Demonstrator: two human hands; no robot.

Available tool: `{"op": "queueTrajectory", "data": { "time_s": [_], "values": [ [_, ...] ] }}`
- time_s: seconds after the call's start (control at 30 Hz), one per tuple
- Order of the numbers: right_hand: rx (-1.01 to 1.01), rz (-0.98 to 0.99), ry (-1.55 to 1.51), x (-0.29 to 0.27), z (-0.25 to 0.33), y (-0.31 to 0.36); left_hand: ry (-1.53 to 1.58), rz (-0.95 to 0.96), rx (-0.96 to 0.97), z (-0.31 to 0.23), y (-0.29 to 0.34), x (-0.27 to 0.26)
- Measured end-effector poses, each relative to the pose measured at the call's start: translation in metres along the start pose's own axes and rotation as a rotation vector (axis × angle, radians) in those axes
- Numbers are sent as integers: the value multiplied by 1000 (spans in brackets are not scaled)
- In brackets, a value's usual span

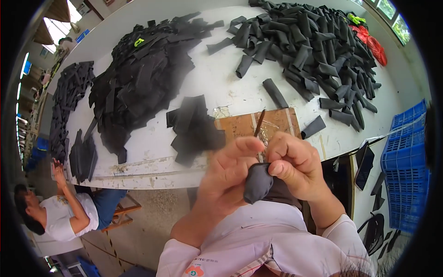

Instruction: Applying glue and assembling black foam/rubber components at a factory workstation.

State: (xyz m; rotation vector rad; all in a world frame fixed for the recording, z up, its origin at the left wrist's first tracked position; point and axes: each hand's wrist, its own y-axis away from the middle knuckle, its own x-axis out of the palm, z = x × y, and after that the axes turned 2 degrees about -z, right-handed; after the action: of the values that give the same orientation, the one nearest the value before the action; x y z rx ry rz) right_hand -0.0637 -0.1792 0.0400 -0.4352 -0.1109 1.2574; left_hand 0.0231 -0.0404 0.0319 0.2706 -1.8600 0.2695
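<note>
In front of my chest, my left hand (228,173) curls around a dark grey piece of fabric-like sheet (259,183), bent into a rounded, pouch-like shape. My right hand (295,164) pinches the upper edge of that same piece between thumb and fingers. Just beyond both hands lies a brown board (237,130) with shiny residue on it. A thin dark stick (260,123) rises above my fingers; its lower end is hidden. Left of the board sits a small stack of flat dark pieces (196,129).
A large heap of flat black pieces (143,87) covers the table's left part. Many rolled dark tubes (300,41) pile at the far right, near a red plastic bag (376,48). Blue crates (404,166) stand right. Another person (64,207) sits at left.
</note>
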Motion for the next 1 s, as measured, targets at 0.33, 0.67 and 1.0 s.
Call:
{"op": "queueTrajectory", "data": {
  "time_s": [0.33, 0.67, 1.0],
  "values": [
    [365, -47, -532, -12, -61, -35, 111, -349, -88, -24, -59, -32],
    [367, 37, -342, -12, -39, -61, 741, -180, 72, -26, -62, -11],
    [547, 32, -592, -11, -89, -19, 195, -401, -150, -12, -43, -66]
  ]
}}
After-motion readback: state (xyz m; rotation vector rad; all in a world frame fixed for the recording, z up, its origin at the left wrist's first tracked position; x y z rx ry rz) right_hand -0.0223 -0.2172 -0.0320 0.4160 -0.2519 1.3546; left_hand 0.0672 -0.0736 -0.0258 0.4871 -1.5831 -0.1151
